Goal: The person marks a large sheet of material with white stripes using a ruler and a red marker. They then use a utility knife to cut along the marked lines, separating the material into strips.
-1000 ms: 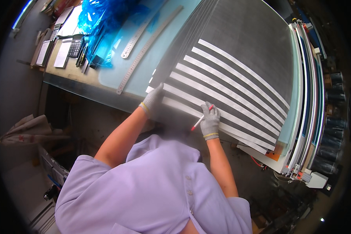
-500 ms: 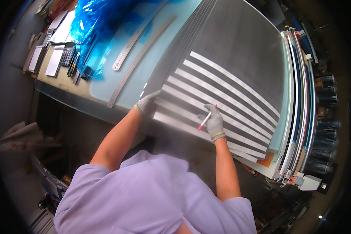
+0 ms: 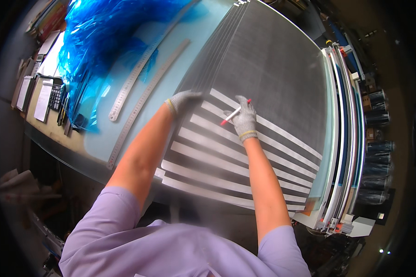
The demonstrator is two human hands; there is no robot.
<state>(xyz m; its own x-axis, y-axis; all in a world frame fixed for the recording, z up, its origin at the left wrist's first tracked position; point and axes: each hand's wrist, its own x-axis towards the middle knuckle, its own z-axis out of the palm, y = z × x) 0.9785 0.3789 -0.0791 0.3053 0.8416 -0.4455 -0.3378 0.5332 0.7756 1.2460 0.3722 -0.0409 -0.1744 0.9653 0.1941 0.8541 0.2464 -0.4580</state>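
Observation:
A large dark grey sheet with white stripes (image 3: 272, 51) covers the table in front of me, with several sheet edges fanned along its left side. My left hand (image 3: 184, 100), in a grey knit glove, is at that left edge. Its fingers stretch toward the sheet and are slightly blurred. My right hand (image 3: 245, 118), gloved alike, is over the farthest white stripes. It holds a white marker (image 3: 233, 114) with red ends, slanted across the palm side, while other fingers extend over the sheet.
Two steel rulers (image 3: 138, 108) lie on the pale glassy surface to the left. Beyond them is crumpled blue plastic film (image 3: 101, 41). A calculator (image 3: 56, 96) and notepad (image 3: 43, 100) sit at the far left. Long rails (image 3: 339, 138) run along the right side, near black-wrapped rolls (image 3: 378, 159).
Both hands have moved farther away across the striped sheet, the right one still with the marker. The view has shifted, and the near stripes now show below my hands.

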